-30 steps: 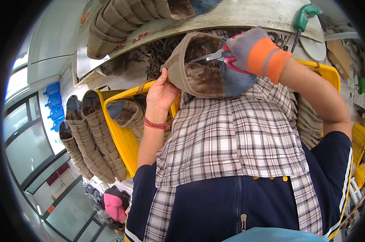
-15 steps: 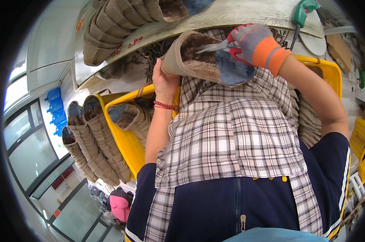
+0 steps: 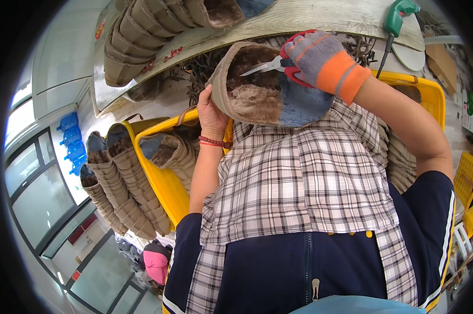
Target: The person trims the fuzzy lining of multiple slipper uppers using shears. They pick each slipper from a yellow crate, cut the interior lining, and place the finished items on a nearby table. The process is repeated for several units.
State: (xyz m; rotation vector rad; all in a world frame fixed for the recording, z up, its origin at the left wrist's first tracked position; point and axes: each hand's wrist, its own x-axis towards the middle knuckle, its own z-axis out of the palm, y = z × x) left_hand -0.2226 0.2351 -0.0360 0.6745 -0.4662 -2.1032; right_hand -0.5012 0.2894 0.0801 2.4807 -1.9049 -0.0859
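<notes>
Above the yellow crate [image 3: 158, 178] of stacked boots, fur-lined boot [image 3: 257, 89] gripped by left hand [image 3: 211, 112], opening turned upward, scissors [image 3: 278, 65] clasped in gloved right hand [image 3: 320, 60], blades pointed left into it.

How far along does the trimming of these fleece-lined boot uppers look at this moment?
Possibly done: nested uppers stacked on the table and beside the yellow crate, though finished or waiting cannot be told. In hand: the left hand holds one upper; the gloved right hand works red-handled scissors inside. Left: uppers in the yellow crate.
</notes>
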